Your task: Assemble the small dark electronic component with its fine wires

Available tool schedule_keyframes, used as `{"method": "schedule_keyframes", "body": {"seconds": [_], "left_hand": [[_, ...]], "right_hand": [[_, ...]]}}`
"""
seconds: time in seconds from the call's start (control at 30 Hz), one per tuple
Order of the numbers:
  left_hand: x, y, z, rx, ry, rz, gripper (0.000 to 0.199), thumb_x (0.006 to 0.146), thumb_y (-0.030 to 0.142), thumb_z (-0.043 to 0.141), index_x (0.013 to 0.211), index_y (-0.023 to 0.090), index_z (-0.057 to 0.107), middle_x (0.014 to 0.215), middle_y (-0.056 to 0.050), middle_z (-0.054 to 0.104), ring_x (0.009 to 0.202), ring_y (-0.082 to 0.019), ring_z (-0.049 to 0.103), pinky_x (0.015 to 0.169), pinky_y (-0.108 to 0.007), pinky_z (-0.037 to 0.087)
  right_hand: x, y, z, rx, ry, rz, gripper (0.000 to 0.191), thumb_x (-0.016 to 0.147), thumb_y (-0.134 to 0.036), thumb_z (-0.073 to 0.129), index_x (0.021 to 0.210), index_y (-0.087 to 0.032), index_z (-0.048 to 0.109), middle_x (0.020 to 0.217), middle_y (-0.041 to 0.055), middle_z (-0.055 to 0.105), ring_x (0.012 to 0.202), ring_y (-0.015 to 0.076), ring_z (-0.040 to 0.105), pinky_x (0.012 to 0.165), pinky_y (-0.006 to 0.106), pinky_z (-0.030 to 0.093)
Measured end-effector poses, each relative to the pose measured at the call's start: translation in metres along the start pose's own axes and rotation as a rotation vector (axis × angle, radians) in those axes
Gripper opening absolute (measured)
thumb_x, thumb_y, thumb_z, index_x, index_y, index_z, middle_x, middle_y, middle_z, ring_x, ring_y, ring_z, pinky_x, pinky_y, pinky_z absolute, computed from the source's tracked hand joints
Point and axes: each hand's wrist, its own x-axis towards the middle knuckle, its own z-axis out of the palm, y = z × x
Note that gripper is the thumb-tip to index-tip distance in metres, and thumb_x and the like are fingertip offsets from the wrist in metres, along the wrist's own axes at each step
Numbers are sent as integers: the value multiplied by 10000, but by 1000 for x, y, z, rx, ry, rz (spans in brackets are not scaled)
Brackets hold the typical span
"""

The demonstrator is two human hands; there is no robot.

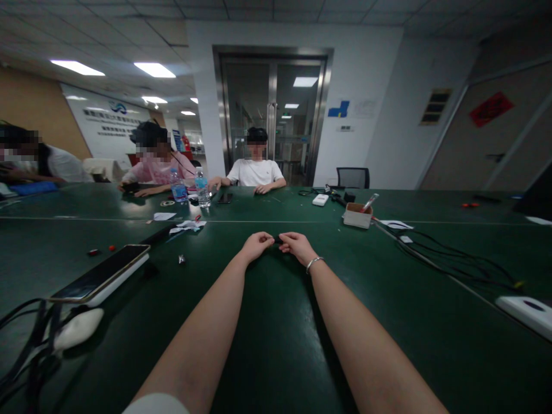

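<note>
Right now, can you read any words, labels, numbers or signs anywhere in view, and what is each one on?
No text here is legible.
Wall board: logo and rows of characters, too blurred to read.
Red door sign: dark marks, unreadable.
Water bottles: labels too small.
Blue wall emblem: a shape, no letters.
Small dark item between left hand and right hand: no marking shows.

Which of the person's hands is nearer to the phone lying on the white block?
Left. The left hand rests on the green table, right of the phone. The right hand lies beyond it, farther from the phone.
</note>
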Motion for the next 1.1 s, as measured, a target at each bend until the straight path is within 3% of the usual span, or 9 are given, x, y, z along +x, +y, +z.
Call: {"method": "schedule_keyframes", "body": {"seconds": [0.2, 0.4, 0.73, 0.93, 1.1], "left_hand": [[-2, 7, 2, -87, 36, 1, 317, 669, 342, 703, 905, 144, 630, 809, -44, 656, 712, -135, 575, 657, -262, 440], [-2, 9, 2, -89, 42, -70, 340, 748, 421, 611, 934, 138, 632, 809, -51, 653, 694, -124, 567, 581, -228, 417], [0, 9, 0, -120, 81, -83, 333, 699, 367, 651, 947, 145, 638, 906, -62, 656, 782, -143, 583, 592, -226, 417], [1, 10, 2, -111, 93, -144, 317, 775, 417, 556, 894, 131, 621, 682, -15, 597, 601, -101, 524, 565, -222, 404], [2, 8, 2, -104, 91, -127, 306, 769, 399, 558, 920, 140, 618, 706, -16, 592, 615, -100, 523, 550, -208, 398]], "right_hand": [[1, 0, 0, -32, -14, -26, 140, 816, -227, 640, 910, -133, 596, 583, 7, 636, 444, 94, 605, 417, 176, 508], [2, 0, 0, -7, -14, -15, 136, 812, -235, 649, 882, -133, 592, 558, 6, 627, 450, 98, 611, 428, 176, 516], [-6, -5, -1, 15, -96, 8, 216, 757, -65, 665, 964, -105, 621, 580, 12, 645, 509, 97, 639, 496, 165, 542], [-4, -4, -1, 22, -86, 10, 202, 758, -80, 666, 953, -110, 621, 611, 18, 651, 505, 101, 640, 475, 170, 540], [-4, -4, -1, 23, -96, 5, 196, 765, -87, 662, 956, -111, 625, 606, 21, 651, 508, 99, 639, 477, 168, 540]]}}
